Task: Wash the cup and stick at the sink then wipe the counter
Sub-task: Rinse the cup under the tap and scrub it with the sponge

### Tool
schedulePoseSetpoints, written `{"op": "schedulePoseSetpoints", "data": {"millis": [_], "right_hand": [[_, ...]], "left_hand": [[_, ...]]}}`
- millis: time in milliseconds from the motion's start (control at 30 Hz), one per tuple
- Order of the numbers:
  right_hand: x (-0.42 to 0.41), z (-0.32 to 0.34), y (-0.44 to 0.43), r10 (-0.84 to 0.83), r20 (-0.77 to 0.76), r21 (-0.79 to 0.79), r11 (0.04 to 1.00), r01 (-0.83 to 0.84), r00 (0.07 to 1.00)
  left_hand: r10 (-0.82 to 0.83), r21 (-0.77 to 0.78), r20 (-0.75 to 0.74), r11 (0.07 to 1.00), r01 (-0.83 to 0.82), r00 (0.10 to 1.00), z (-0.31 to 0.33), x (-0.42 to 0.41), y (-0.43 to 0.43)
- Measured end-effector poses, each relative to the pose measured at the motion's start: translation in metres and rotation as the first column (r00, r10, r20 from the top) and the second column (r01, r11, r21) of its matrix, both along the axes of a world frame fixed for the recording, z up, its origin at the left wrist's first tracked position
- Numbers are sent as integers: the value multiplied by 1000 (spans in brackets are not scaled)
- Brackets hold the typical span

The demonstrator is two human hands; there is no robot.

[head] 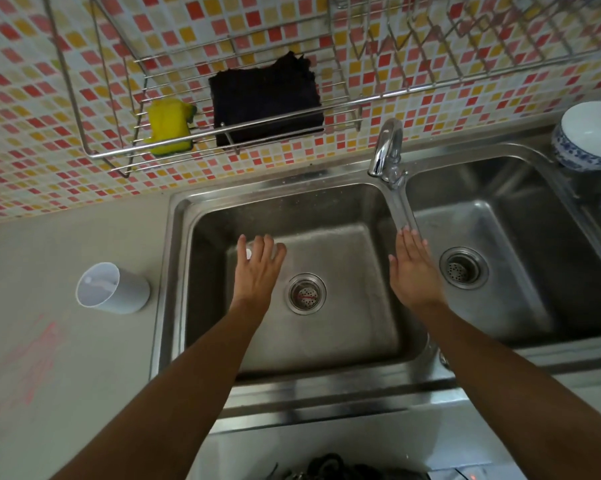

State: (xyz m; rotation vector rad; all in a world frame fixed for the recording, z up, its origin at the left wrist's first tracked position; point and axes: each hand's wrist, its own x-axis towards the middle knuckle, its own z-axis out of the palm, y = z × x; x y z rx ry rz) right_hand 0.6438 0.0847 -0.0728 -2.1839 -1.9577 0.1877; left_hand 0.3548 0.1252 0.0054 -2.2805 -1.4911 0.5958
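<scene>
Hands reach over the sink [174, 216]. The left hand [257, 271] hangs over the left bowl with its grip loosely curled around something small and white, maybe the stick [248, 252]; I cannot tell for sure. The right hand [413, 271] is flat with a wide, empty grip, its fingertips [404, 233] touching the end of the tap spout [401, 206].

The cup [113, 289] stands on the counter [67, 358], just beside the sink on the left, with white stuff inside.

What could go wrong? A small slippery stick could drop from a loose grip. The spout points at the wall between the bowls, so water could splash out if it is turned on there. Pink smears [35, 358] on the counter could be missed.

I count one cup, one tap, two sink bowls, two drains, one yellow sponge [169, 126], one dark cloth [266, 98] and two blue-and-white bowls [586, 136].
</scene>
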Motion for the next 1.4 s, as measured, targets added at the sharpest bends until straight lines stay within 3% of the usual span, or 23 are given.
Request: {"op": "schedulePoseSetpoints", "data": {"millis": [200,333,400,467,533,667,700,767,867,933,1000,1133,1233,1333,1400], "right_hand": [[1,-3,2,14,-13,-11,1000,-14,1000],[-6,14,-2,28,-143,-2,1000,-28,989],[-34,40,-5,171,-205,137,980,-145,964],[-75,75,-2,376,-227,364,888,-280,898],[-122,125,8,499,-231,570,765,-299,835],[-204,243,39,658,-184,803,529,-274,730],[-214,264,53,644,-184,800,537,-267,742],[-228,300,85,560,-197,701,654,-284,805],[-252,326,134,451,-208,345,864,-366,868],[-263,326,159,418,-165,131,907,-400,893],[-273,318,172,367,-129,37,930,-365,921],[-278,306,181,309,-229,75,951,-299,923],[-270,316,163,365,-420,293,921,-256,831],[-261,321,114,549,-330,610,745,-271,768],[-253,305,79,588,-252,642,696,-322,768]], "left_hand": [[65,-8,20,998,-64,998,3,-14,-3],[290,-20,311,954,-298,905,1,-29,-11],[385,-88,462,916,-391,799,0,-35,-15],[438,-130,582,882,-452,686,2,-41,-22],[451,-134,677,853,-505,582,8,-50,-26],[423,-52,762,795,-605,490,24,-69,-23],[406,-23,782,778,-628,474,26,-69,-20],[345,28,819,774,-633,459,30,-70,-17],[202,91,872,827,-554,445,45,-88,-18],[129,93,913,857,-507,386,58,-94,-19],[107,66,941,872,-486,320,72,-101,-21],[73,85,944,889,-451,322,84,-114,-15],[52,97,940,908,-408,338,88,-123,-10],[-13,139,928,939,-315,373,93,-134,-3],[-62,162,921,959,-232,385,97,-139,3]]}}
